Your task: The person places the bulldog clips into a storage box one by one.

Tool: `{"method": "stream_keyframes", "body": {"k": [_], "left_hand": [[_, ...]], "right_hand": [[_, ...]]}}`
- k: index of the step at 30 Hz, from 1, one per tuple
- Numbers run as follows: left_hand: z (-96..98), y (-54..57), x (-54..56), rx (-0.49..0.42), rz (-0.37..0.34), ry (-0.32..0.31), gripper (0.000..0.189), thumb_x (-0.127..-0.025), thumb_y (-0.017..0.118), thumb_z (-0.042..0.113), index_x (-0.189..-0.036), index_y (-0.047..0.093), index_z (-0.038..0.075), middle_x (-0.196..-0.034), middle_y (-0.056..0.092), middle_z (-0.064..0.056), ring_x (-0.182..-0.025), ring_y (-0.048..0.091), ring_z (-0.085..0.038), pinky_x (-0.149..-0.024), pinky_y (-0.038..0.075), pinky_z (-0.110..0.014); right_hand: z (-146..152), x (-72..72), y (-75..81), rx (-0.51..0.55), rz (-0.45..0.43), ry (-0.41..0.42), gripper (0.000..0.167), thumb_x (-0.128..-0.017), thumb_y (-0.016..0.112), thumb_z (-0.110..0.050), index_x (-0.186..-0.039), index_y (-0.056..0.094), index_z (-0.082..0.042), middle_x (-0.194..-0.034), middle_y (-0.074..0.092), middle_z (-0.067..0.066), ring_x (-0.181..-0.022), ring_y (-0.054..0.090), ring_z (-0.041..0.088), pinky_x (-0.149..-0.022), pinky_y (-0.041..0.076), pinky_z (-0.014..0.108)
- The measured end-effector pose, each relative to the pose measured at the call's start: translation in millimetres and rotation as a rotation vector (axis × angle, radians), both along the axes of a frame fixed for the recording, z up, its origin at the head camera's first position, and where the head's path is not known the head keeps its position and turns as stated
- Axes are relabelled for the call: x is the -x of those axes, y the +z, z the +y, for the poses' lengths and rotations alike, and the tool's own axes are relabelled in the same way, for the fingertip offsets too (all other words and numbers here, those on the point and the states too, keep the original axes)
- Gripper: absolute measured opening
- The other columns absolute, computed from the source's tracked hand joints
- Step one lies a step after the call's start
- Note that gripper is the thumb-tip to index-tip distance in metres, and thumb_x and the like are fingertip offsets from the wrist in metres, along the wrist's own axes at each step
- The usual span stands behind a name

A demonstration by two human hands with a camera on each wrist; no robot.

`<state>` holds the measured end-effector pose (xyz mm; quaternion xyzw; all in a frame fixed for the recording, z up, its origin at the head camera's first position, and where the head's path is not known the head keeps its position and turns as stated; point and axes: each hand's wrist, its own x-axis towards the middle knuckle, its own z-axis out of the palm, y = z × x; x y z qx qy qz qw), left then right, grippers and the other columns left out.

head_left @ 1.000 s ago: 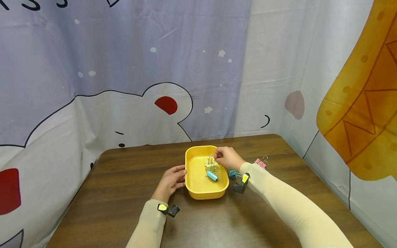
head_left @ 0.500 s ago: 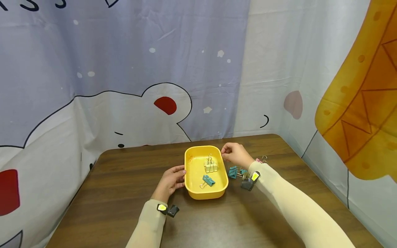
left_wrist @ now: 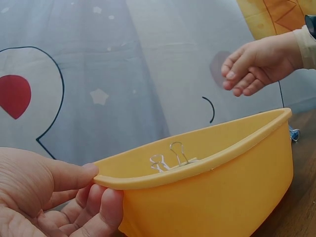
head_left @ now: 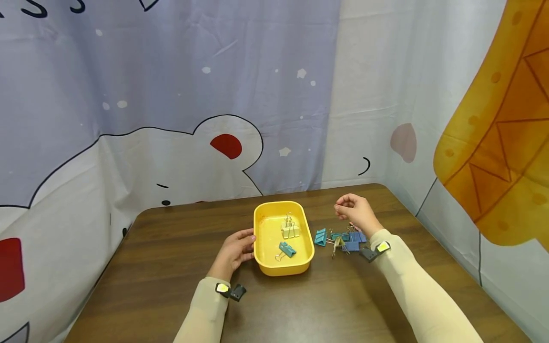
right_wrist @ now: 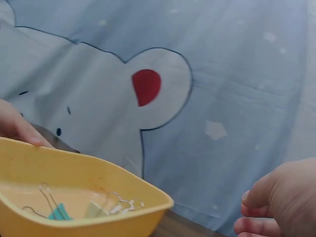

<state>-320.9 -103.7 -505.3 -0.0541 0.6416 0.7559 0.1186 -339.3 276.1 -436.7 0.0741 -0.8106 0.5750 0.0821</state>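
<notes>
My left hand (head_left: 233, 250) grips the left rim of a yellow plastic tray (head_left: 268, 264), thumb on the edge and fingers curled against the outer wall. Inside the tray lie a pale yellow binder clip (head_left: 290, 231) toward the far end and a teal binder clip (head_left: 287, 249) nearer the front. My right hand (head_left: 359, 213) is raised over the table to the right of the tray, its fingers loosely curled with nothing between them. Beneath and in front of it is a loose pile of binder clips, including a teal one (head_left: 320, 237), a blue one (head_left: 351, 246) and a yellow-green one (head_left: 339, 242).
The brown wooden table (head_left: 171, 286) ends at a printed curtain (head_left: 291, 95) along the back and right side. The clip pile sits just off the tray's right wall. A pink clip is mostly hidden behind the right hand.
My right hand has moved from over the tray out to the right, above the clip pile. The teal clip in the tray has shifted toward the front and turned. My left hand stays on the rim.
</notes>
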Motion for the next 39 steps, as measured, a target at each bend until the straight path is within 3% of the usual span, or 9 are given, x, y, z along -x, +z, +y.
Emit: {"method": "stream_keyframes", "body": {"k": [5,10,15,19,23,30,39], "left_hand": [[-1.5,2.1,-0.7,0.014,-0.002,0.004,0.041,-0.101,0.062,0.011,-0.14,0.056,0.001,-0.114,0.063,-0.022,-0.084,0.064,-0.021,-0.071,0.061,-0.035],[-2.6,2.7,-1.2,0.015,-0.017,0.006,0.042,-0.101,0.064,0.012,-0.141,0.056,0.003,-0.117,0.063,-0.021,-0.085,0.064,-0.021,-0.074,0.061,-0.035],[-2.9,2.2,-0.4,0.01,-0.011,0.004,0.043,-0.1,0.065,0.013,-0.14,0.056,0.002,-0.113,0.064,-0.019,-0.083,0.064,-0.02,-0.073,0.061,-0.035],[-3.1,1.7,-0.1,0.008,-0.008,0.007,0.043,-0.1,0.065,0.013,-0.14,0.056,0.002,-0.112,0.065,-0.019,-0.082,0.064,-0.019,-0.072,0.061,-0.034],[-3.0,0.9,-0.9,0.006,-0.009,0.005,0.042,-0.1,0.064,0.012,-0.14,0.056,0.001,-0.113,0.064,-0.021,-0.082,0.065,-0.02,-0.072,0.061,-0.035],[-2.3,-0.7,-1.0,0.007,-0.019,0.008,0.04,-0.101,0.063,0.012,-0.14,0.057,0.002,-0.114,0.064,-0.021,-0.083,0.065,-0.021,-0.07,0.061,-0.033],[-1.5,0.0,-2.1,0.0,-0.007,0.006,0.041,-0.1,0.065,0.011,-0.138,0.057,0.001,-0.109,0.065,-0.018,-0.079,0.064,-0.018,-0.068,0.061,-0.032]], "right_hand": [[19,-1.4,-4.9,0.097,0.019,-0.067,0.024,-0.095,0.065,0.003,-0.113,0.057,0.015,-0.088,0.07,0.002,-0.073,0.069,0.008,-0.066,0.06,0.026],[36,-1.6,-9.9,0.207,0.031,-0.17,0.025,-0.095,0.064,0.004,-0.115,0.054,0.016,-0.084,0.067,-0.009,-0.077,0.07,0.011,-0.071,0.06,0.027],[49,-3.3,-16.4,0.277,0.032,-0.245,0.023,-0.094,0.065,0.004,-0.112,0.054,0.013,-0.086,0.069,-0.004,-0.075,0.07,0.012,-0.072,0.061,0.029],[56,-4.2,-24.6,0.332,0.013,-0.293,0.023,-0.094,0.065,0.005,-0.113,0.053,0.012,-0.083,0.069,-0.004,-0.072,0.069,0.01,-0.067,0.06,0.024],[63,-3.6,-35.7,0.358,-0.007,-0.343,0.025,-0.095,0.063,0.006,-0.116,0.051,0.012,-0.079,0.066,-0.009,-0.071,0.069,0.009,-0.066,0.059,0.023],[71,-0.3,-58.8,0.397,-0.022,-0.456,0.025,-0.094,0.061,0.009,-0.117,0.051,0.012,-0.081,0.064,-0.001,-0.07,0.067,0.009,-0.065,0.059,0.025],[74,0.1,-86.8,0.453,-0.02,-0.498,0.028,-0.096,0.062,0.004,-0.121,0.051,0.01,-0.084,0.064,-0.003,-0.071,0.068,0.008,-0.066,0.06,0.027]]}}
